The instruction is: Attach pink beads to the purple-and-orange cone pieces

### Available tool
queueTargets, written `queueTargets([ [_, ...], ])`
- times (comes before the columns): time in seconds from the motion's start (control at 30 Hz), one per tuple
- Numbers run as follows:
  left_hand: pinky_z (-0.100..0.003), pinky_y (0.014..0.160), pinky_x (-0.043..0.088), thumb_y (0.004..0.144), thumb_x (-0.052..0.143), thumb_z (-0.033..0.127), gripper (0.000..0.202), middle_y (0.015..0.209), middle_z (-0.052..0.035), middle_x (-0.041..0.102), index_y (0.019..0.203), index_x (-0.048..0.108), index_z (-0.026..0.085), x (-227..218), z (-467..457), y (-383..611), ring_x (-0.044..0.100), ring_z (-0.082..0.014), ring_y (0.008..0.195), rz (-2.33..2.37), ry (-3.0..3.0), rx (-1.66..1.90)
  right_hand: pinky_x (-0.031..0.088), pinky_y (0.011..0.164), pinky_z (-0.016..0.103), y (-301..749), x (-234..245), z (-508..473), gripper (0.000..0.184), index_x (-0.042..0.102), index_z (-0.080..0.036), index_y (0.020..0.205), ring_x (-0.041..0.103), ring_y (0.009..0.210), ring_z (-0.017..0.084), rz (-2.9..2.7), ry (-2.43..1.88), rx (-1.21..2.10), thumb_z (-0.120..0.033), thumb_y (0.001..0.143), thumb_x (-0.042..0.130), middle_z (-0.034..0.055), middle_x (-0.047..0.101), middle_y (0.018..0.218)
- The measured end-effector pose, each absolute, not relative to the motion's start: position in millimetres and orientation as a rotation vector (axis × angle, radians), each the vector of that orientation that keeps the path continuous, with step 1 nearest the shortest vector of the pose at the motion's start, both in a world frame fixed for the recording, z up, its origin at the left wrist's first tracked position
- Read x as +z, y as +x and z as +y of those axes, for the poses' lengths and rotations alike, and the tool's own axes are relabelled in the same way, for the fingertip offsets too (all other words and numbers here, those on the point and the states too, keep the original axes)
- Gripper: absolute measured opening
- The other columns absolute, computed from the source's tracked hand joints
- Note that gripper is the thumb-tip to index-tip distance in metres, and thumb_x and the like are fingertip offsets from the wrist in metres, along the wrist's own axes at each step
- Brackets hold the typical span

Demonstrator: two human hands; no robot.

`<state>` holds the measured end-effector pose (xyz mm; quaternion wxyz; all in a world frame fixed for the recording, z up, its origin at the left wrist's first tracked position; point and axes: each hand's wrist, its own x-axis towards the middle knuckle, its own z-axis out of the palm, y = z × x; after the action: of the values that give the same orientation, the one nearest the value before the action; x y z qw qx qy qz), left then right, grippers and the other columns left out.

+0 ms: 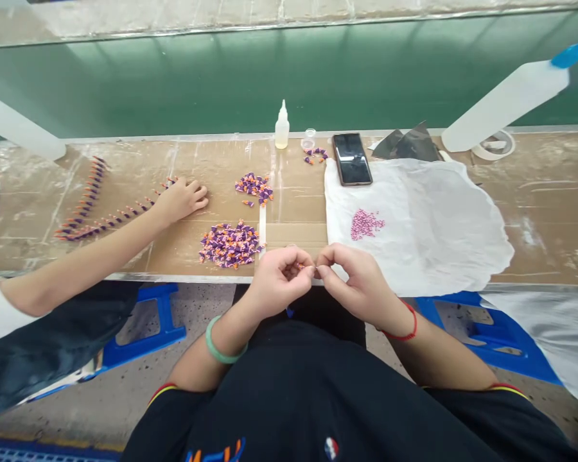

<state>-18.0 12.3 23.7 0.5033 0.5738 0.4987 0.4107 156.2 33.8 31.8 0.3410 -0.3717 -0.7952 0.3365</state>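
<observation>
My left hand (282, 277) and my right hand (354, 279) meet at the table's front edge, both pinched on one tiny orange piece (300, 265) between their fingertips. Just left of them lies a pile of small purple and orange pieces (230, 244). A smaller pile of the same pieces (254, 186) sits farther back. A little heap of pink beads (365, 223) rests on a white plastic sheet (428, 218) to the right. A green bangle is on my left wrist and a red cord on my right.
A co-worker's hand (180, 199) rests by rows of purple and orange pieces (89, 208) at the left. At the back stand a glue bottle (282, 128), a small clear cup (308, 139), a black phone (351, 159) and a tape roll (494, 145). Blue stools (491, 333) stand below.
</observation>
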Motion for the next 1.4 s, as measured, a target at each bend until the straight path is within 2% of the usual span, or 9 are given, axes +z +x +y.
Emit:
queueTargets([
  [0.2, -0.021, 0.049, 0.034, 0.076, 0.060, 0.029, 0.016, 0.058, 0.0026, 0.051, 0.067, 0.056, 0.017, 20.0, 13.7, -20.0, 0.042, -0.0088, 0.051, 1.194, 1.335, 1.008, 0.044, 0.055, 0.026, 149.8, 26.1, 34.0, 0.016, 0.047, -0.023, 0.078, 0.054, 0.058, 0.014, -2.122, -0.955, 0.829, -0.012, 0.088, 0.048, -0.0012, 0.057, 0.067],
  [0.37, -0.022, 0.052, 0.040, 0.078, 0.063, 0.029, 0.016, 0.062, 0.0003, 0.058, 0.068, 0.060, 0.017, 16.7, 13.9, -28.5, 0.048, -0.0101, 0.054, 1.164, 1.243, 1.082, 0.043, 0.057, 0.027, 151.2, 24.1, 42.3, 0.014, 0.046, -0.024, 0.081, 0.053, 0.060, 0.014, -2.144, -0.966, 0.846, -0.014, 0.091, 0.046, -0.0005, 0.055, 0.070],
  [0.47, -0.022, 0.053, 0.042, 0.078, 0.068, 0.031, 0.016, 0.063, 0.0000, 0.060, 0.071, 0.062, 0.017, 10.5, 12.4, -43.9, 0.051, -0.0102, 0.055, 1.228, 1.147, 1.161, 0.040, 0.058, 0.027, 157.6, 19.7, 58.0, 0.014, 0.042, -0.023, 0.079, 0.050, 0.059, 0.014, -2.253, -0.978, 0.816, -0.017, 0.091, 0.046, -0.0010, 0.052, 0.068],
  [0.67, -0.020, 0.047, 0.038, 0.077, 0.074, 0.036, 0.022, 0.057, 0.0030, 0.056, 0.075, 0.063, 0.017, -9.9, 2.9, -64.3, 0.045, -0.0076, 0.048, 1.347, 0.971, 1.180, 0.032, 0.060, 0.030, 154.9, -1.3, 90.9, 0.018, 0.035, -0.024, 0.074, 0.043, 0.060, 0.017, -2.645, -1.008, 0.675, -0.018, 0.088, 0.044, 0.0008, 0.049, 0.065],
  [0.83, -0.019, 0.044, 0.039, 0.078, 0.073, 0.037, 0.024, 0.058, 0.0022, 0.058, 0.073, 0.062, 0.016, -21.0, -4.3, -56.4, 0.048, -0.0071, 0.046, 1.252, 0.948, 1.079, 0.030, 0.061, 0.031, 140.1, -4.6, 102.3, 0.015, 0.043, -0.022, 0.075, 0.044, 0.061, 0.018, -2.871, -0.937, 0.526, -0.017, 0.089, 0.045, 0.0044, 0.055, 0.068],
  [1.07, -0.018, 0.044, 0.042, 0.079, 0.075, 0.038, 0.026, 0.059, 0.0029, 0.060, 0.074, 0.063, 0.016, -28.8, -2.7, -58.7, 0.049, -0.0064, 0.045, 1.203, 0.936, 1.127, 0.030, 0.062, 0.030, 129.9, 6.4, 104.2, 0.014, 0.053, -0.017, 0.080, 0.049, 0.063, 0.019, -3.039, -0.920, 0.368, -0.016, 0.092, 0.047, 0.0068, 0.060, 0.070],
  [1.27, -0.018, 0.044, 0.046, 0.077, 0.079, 0.037, 0.026, 0.061, 0.0012, 0.064, 0.075, 0.065, 0.015, -30.9, -3.4, -58.3, 0.056, -0.0077, 0.047, 1.175, 0.861, 1.134, 0.030, 0.062, 0.030, 127.6, 4.7, 102.6, 0.013, 0.053, -0.017, 0.079, 0.052, 0.064, 0.019, -3.083, -0.900, 0.300, -0.015, 0.091, 0.048, 0.0079, 0.063, 0.072],
  [1.4, -0.018, 0.046, 0.051, 0.072, 0.085, 0.039, 0.031, 0.064, -0.0015, 0.070, 0.079, 0.067, 0.014, -31.0, -5.6, -56.0, 0.065, -0.0109, 0.051, 1.157, 0.780, 1.192, 0.030, 0.060, 0.030, 132.5, 6.4, 101.5, 0.014, 0.050, -0.019, 0.076, 0.050, 0.061, 0.018, -2.935, -0.928, 0.377, -0.018, 0.090, 0.046, 0.0060, 0.059, 0.067],
])
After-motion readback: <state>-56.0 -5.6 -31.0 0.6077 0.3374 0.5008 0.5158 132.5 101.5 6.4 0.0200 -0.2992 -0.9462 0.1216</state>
